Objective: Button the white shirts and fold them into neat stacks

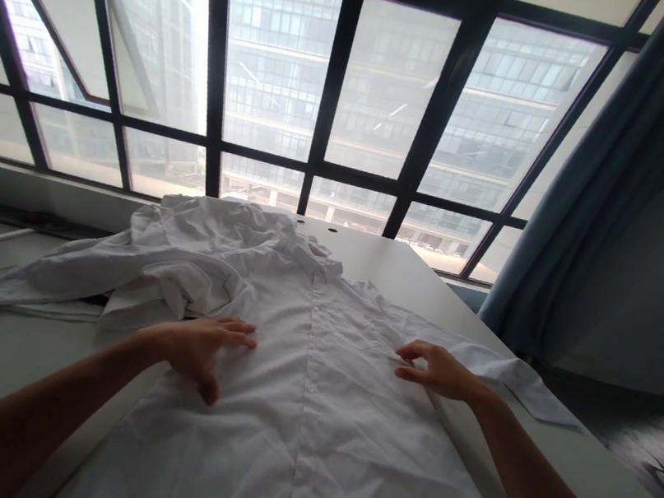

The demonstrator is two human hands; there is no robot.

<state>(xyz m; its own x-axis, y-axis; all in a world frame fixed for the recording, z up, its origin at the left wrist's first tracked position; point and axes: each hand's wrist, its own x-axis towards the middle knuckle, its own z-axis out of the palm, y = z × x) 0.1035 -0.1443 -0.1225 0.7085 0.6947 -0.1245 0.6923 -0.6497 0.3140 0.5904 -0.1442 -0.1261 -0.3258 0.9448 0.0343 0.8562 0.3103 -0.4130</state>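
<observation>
A white button-up shirt (299,427) lies front side up on the table, its collar toward the window and its buttoned front running down the middle. Wrinkles cross the cloth, and one sleeve stretches out to the right. My left hand (198,350) is over the left side of the shirt front, thumb and fingers apart. Over the right edge of the shirt is my right hand (435,368), its fingers spread and nothing gripped. Whether either hand presses on the cloth, I cannot tell.
More crumpled white clothing (203,234) is heaped at the far left of the white table (392,262). Black-framed windows (279,58) stand behind it. A blue-grey curtain (597,180) hangs at the right, beyond the table's edge.
</observation>
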